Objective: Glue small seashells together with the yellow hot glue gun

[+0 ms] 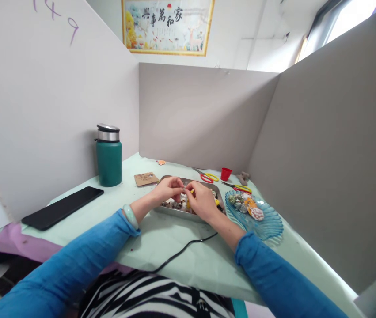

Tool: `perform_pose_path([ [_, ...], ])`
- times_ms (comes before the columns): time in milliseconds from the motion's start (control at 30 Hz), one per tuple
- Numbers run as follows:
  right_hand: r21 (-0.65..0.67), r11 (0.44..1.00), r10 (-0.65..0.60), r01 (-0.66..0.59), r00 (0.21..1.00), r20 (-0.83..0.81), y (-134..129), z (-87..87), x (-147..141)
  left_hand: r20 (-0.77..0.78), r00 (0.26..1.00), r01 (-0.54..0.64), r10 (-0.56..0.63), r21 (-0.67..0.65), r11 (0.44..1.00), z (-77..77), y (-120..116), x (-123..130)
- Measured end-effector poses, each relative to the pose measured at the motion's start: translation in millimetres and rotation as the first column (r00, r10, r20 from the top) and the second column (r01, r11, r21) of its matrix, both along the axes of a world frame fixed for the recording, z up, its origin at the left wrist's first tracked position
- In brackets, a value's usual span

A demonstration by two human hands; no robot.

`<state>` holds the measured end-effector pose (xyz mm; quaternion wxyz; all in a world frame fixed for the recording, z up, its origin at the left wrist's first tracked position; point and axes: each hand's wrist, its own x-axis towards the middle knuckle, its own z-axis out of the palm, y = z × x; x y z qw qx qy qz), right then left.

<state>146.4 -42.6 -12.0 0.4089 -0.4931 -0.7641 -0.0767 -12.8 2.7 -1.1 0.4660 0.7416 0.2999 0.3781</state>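
Both hands meet fingertip to fingertip above a metal tray (181, 215) that holds many small mixed pieces, some white, brown, yellow and black. My left hand (170, 189), with a pale green bangle (130, 216) on its wrist, is pinched closed near the tray's far left part. My right hand (201, 201) is pinched closed against it, over the tray's middle. Whatever sits between the fingertips is too small and too hidden to name. To the right of the tray lies a blue shell-shaped glass dish (267, 223) with colourful shell-like pieces (248, 205) in it.
Behind the tray lie red-and-yellow scissors (209, 177), a second pair of scissors (241, 188) and a red cup (226, 174). On the left are a brown card (146, 179), a green bottle (109, 161) and a black phone (63, 207). A black cable (184, 251) crosses the front. Grey partitions (204, 115) enclose the table.
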Motion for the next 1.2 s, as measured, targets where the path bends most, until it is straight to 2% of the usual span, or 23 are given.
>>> perform_pose_path([
  [567, 0.005, 1.000, 0.005, -0.005, 1.000, 0.008, 0.8, -2.4, 0.7, 0.013, 1.000, -0.002, 0.002, -0.012, 1.000, -1.1, -1.3, 1.5],
  [867, 0.035, 0.999, 0.026, -0.024, 0.999, -0.032, -0.3, -0.1, -0.4, 0.103, 0.995, -0.014, 0.012, 0.012, 1.000, 3.7, -5.3, 3.6],
  [1200, 0.043, 0.999, 0.023, -0.022, 0.999, -0.029, 1.3, -2.4, 0.0, 0.085, 0.996, -0.010, 0.010, -0.005, 1.000, 6.2, -7.9, 3.2],
])
